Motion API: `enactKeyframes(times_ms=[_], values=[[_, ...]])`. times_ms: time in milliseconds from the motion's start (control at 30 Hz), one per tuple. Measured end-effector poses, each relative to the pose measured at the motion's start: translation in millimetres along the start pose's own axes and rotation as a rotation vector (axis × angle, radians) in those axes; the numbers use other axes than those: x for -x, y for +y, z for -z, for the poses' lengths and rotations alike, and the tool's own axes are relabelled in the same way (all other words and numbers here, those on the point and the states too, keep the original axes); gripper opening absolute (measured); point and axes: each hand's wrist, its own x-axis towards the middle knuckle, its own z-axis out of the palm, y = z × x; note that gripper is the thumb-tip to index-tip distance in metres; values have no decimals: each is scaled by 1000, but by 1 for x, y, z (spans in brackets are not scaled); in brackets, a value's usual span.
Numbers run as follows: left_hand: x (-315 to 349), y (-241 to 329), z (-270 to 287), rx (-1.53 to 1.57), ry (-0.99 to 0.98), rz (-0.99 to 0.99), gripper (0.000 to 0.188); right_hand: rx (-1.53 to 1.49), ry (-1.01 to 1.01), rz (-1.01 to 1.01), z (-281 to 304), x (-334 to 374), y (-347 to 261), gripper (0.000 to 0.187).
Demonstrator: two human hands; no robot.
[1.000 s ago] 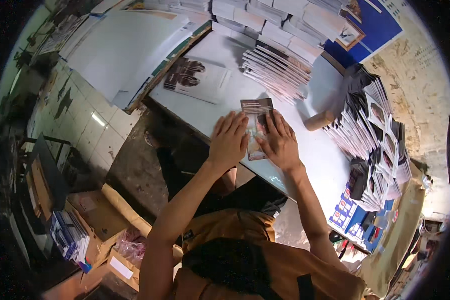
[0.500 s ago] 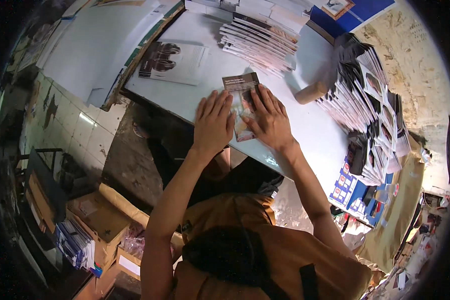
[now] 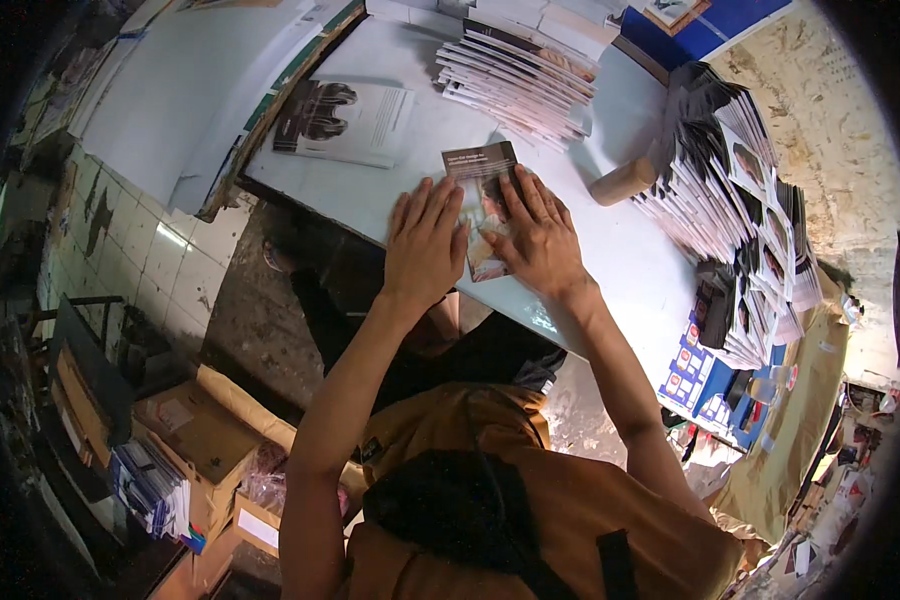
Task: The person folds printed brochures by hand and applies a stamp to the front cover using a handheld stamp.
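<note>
A narrow printed leaflet (image 3: 488, 190) with a dark top band lies on the white tabletop (image 3: 410, 185) near its front edge. My left hand (image 3: 426, 240) rests flat along the leaflet's left side, fingers stretched forward. On its right side my right hand (image 3: 538, 235) presses down, fingers extended over the edge and thumb pointing inward across it. Both hands are open and grip nothing. Part of the leaflet is hidden under the fingers. Right of my right hand lies a short brown wooden cylinder (image 3: 623, 184).
A stack of folded leaflets (image 3: 515, 80) stands at the back, with a larger pile of dark-edged ones (image 3: 715, 190) on the right. A printed sheet or booklet (image 3: 342, 122) lies at the left. Cardboard boxes (image 3: 195, 420) sit on the lower left, beside the tiled floor (image 3: 160, 260).
Almost nothing differs; both hands stay flat on the leaflet. The whole view has shifted very slightly.
</note>
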Motion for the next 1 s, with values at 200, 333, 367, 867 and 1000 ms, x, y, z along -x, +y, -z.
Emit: enactKeyframes(times_ms=[200,333,367,867,1000], values=[[1,3,7,19,-31,-12,53,5,-6,6,1,1,-1,71],[2,4,10,-9,-52,-7,57,-4,-6,14,1,0,-3,70],[-1,5,12,-10,-51,-21,56,-5,-10,8,3,-2,-4,69],[-7,13,4,-63,-48,-69,55,13,-37,-6,7,5,9,71],[2,-4,29,-44,-99,94,57,-716,-48,-76,-22,6,27,61]])
